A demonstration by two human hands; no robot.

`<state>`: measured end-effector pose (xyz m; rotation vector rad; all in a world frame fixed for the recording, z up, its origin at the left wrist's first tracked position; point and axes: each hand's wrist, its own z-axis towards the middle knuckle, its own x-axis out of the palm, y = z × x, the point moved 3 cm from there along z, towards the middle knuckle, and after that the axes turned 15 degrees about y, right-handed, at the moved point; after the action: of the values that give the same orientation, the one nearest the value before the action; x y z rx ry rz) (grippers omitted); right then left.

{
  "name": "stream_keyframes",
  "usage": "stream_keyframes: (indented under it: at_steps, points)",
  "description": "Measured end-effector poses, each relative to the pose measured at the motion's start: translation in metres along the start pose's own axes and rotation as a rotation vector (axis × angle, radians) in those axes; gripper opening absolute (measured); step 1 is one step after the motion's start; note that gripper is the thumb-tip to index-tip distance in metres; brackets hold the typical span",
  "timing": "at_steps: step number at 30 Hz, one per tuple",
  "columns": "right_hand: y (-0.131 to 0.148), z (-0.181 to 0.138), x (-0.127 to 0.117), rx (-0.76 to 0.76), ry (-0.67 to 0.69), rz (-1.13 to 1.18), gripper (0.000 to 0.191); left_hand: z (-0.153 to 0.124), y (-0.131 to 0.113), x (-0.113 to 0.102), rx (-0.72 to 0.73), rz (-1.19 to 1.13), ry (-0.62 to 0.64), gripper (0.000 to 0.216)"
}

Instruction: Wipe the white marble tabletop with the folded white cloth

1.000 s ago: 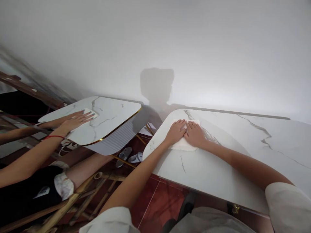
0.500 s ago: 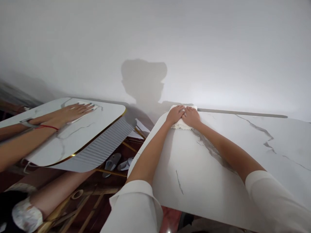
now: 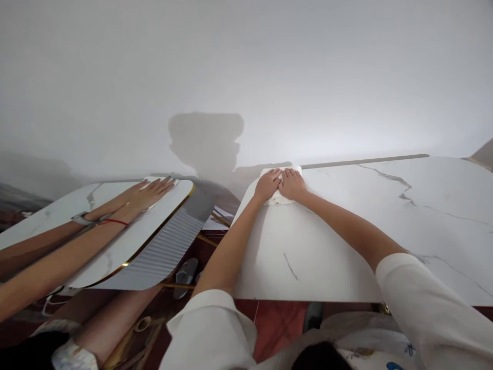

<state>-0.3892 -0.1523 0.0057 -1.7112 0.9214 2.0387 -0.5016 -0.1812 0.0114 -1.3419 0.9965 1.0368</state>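
Observation:
A white cloth (image 3: 280,197) with a ragged edge lies on a white marble-patterned tabletop (image 3: 265,262), close to its far left corner by the wall. My left hand (image 3: 268,184) rests flat on the cloth's left part. Beside it, my right hand (image 3: 291,184) presses flat on the right part, and the two hands touch or nearly touch at the fingers. Both sets of fingers are stretched forward. The middle of the cloth is partly hidden under them.
To the left stands a second marble-patterned table (image 3: 96,200) with a gold rim and ribbed side. A co-worker's hands (image 3: 154,192) lie on a white cloth there. A grey slipper (image 3: 185,277) is on the floor between the tables. A pale wall (image 3: 327,77) rises behind.
My view has tilted, so the tables sit at a new angle. My hands stay on the cloth near the corner. The co-worker's hands have slid toward their table's far right corner.

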Motion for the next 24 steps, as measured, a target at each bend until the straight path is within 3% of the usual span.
stream_keyframes:
  at_steps: [8,14,19,24]
  points:
    - [0.055,-0.089,0.008,-0.075,-0.021,0.021,0.057,-0.098,-0.014,0.008,0.048,0.048,0.024,0.05]
    - [0.085,-0.162,0.008,-0.198,0.024,0.013,0.06,-0.181,-0.044,0.021,-0.014,0.071,0.006,0.052]
    - [0.074,-0.209,0.001,-0.299,0.06,0.036,0.061,-0.215,-0.086,0.037,-0.094,0.069,-0.015,0.054]
    - [0.039,-0.239,-0.009,-0.272,0.081,0.028,0.062,-0.209,-0.136,0.05,-0.112,0.028,-0.019,0.053]
